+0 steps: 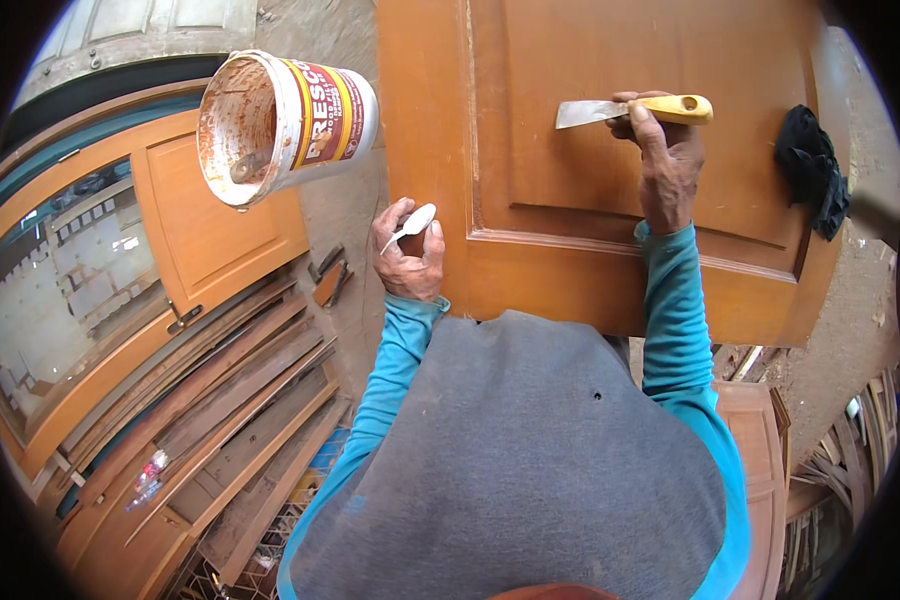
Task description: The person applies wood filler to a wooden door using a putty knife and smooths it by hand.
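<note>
In my right hand (668, 165) is a putty knife with a yellow handle (678, 107). Its flat metal blade points left over the recessed panel of an orange-brown wooden door (570, 180). My left hand (406, 262), at the door's left edge, closes around a small white plastic spoon (420, 219) whose bowl faces up. Left of the door, a white bucket (363, 110) with a red and yellow label shows its open mouth, the inner wall smeared with reddish-brown residue. A pale lump lies inside the bucket.
A crumpled black cloth (810, 160) lies on the door's right side. To the left is another wooden door (215, 200) with a glass pane, above stacked wooden boards (220, 410). Scrap wood (850, 450) is piled at the lower right.
</note>
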Tool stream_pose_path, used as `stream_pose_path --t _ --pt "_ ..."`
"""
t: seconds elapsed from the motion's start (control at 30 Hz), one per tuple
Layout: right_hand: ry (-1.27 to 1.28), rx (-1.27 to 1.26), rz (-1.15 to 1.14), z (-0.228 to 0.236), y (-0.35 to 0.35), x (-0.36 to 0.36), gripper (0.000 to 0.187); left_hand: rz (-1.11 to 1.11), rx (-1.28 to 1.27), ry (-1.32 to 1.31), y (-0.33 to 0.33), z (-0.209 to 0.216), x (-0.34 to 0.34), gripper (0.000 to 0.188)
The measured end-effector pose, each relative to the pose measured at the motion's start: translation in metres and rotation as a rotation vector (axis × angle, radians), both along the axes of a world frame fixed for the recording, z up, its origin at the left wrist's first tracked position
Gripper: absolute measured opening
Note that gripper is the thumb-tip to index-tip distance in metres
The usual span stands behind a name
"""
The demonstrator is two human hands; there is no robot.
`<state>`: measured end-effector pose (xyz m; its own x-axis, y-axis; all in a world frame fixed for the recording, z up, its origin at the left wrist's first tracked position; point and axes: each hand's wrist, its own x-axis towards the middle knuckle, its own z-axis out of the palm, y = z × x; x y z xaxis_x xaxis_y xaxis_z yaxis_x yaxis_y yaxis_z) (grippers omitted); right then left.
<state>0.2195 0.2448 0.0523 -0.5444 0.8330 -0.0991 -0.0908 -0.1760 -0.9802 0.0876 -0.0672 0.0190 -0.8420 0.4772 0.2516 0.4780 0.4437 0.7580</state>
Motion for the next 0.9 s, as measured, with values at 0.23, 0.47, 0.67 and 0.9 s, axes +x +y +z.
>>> stream_pose_path --t 0.23,0.47,0.67,0.9 --pt "-0.210 -0.151 0.078 -0.009 0.005 0.030 0.035 -0.018 0.055 -0.060 -0.004 0.008 0.002 0.057" --pt "-0.531 0.171 0.314 0.086 -0.047 -0.046 0.028 -0.060 0.127 -0.055 -0.011 0.008 -0.004 0.062" --pt "-0.112 1.164 0.784 0.175 -0.125 -0.251 0.014 -0.097 0.218 -0.026 -0.015 0.001 -0.008 0.070" --pt "-0.695 1.832 1.487 0.091 -0.157 -0.399 0.042 -0.105 0.269 -0.055 -0.008 0.006 -0.007 0.071"
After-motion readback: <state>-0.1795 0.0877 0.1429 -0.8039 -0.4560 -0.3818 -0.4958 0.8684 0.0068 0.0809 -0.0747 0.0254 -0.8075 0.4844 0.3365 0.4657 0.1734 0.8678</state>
